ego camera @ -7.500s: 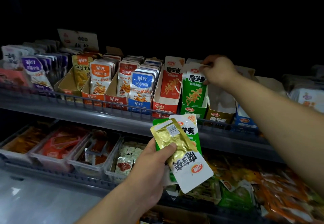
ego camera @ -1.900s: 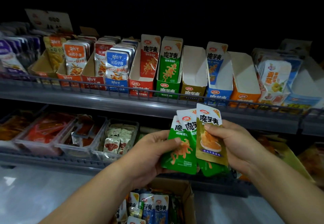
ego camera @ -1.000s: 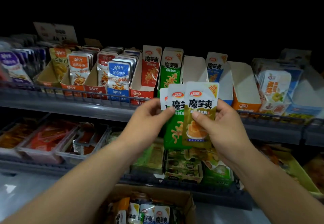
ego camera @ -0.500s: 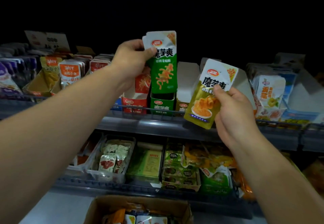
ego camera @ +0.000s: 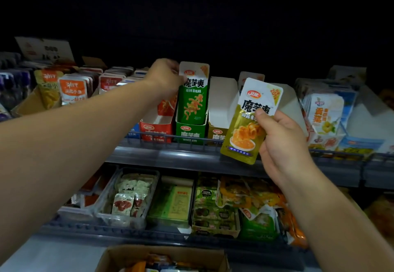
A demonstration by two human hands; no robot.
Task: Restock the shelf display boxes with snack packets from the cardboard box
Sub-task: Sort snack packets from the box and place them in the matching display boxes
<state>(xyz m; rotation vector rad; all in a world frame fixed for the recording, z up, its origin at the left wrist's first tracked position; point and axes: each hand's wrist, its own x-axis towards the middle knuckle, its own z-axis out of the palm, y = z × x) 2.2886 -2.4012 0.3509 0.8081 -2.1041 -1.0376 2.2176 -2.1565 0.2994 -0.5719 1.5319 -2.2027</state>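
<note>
My left hand [ego camera: 165, 77] pinches the upper left edge of the green snack packets [ego camera: 195, 96], which stand inside the green display box [ego camera: 190, 132] on the upper shelf. My right hand [ego camera: 281, 141] grips a yellow packet [ego camera: 249, 122] by its right side, holding it tilted in front of the yellow display box [ego camera: 220, 114], whose white inside shows no packets. A red display box [ego camera: 156, 130] sits left of the green one, partly behind my left arm. The open cardboard box [ego camera: 164, 258] with more packets lies at the bottom edge.
Orange, white and blue packets fill boxes at the shelf's left [ego camera: 73, 88]. More white-sided boxes and yellow-and-blue packets [ego camera: 324, 118] stand at the right. A wire rail [ego camera: 191, 138] runs along the shelf front. The lower shelf holds clear tubs [ego camera: 130, 197] and loose snacks.
My left hand has lowered the green packets down into the green box. My right hand with the yellow packet has shifted slightly toward the yellow box.
</note>
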